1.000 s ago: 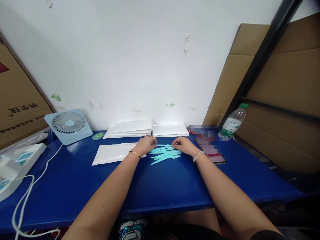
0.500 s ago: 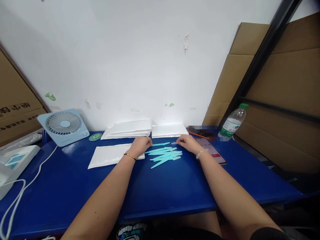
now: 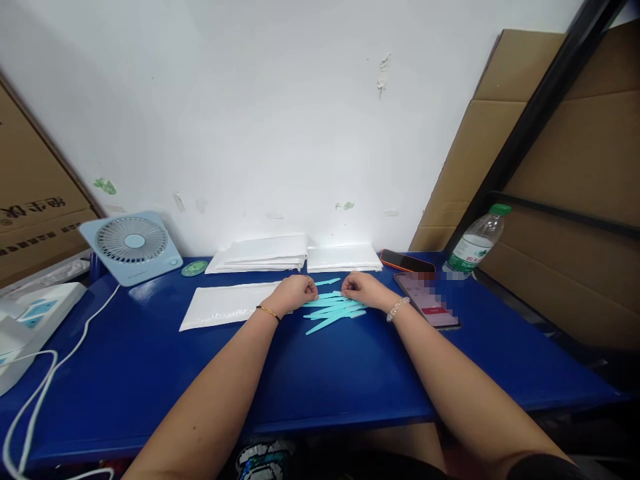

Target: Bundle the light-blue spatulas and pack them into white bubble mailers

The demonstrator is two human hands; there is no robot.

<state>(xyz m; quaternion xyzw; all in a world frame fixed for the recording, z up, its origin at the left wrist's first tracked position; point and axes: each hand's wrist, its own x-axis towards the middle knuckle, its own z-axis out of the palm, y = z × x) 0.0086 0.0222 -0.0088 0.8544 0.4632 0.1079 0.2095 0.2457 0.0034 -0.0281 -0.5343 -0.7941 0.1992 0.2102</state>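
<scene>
Several thin turquoise sticks lie in a loose pile on the blue table, with a separate one just behind them. My left hand is closed at the left ends of the pile, its fingertips pinched on a turquoise stick. At the pile's back right edge my right hand is also closed; what lies between its fingertips is too small to make out. A white padded envelope lies flat beside my left hand, partly covered by it.
Stacks of white envelopes lie along the wall. A blue fan, green disc and power strip are left. Two phones and a bottle are right.
Both hands have come down to the pile from the stick behind it. The small clear piece that showed at my right fingertips is no longer visible. The camera view has shifted slightly.
</scene>
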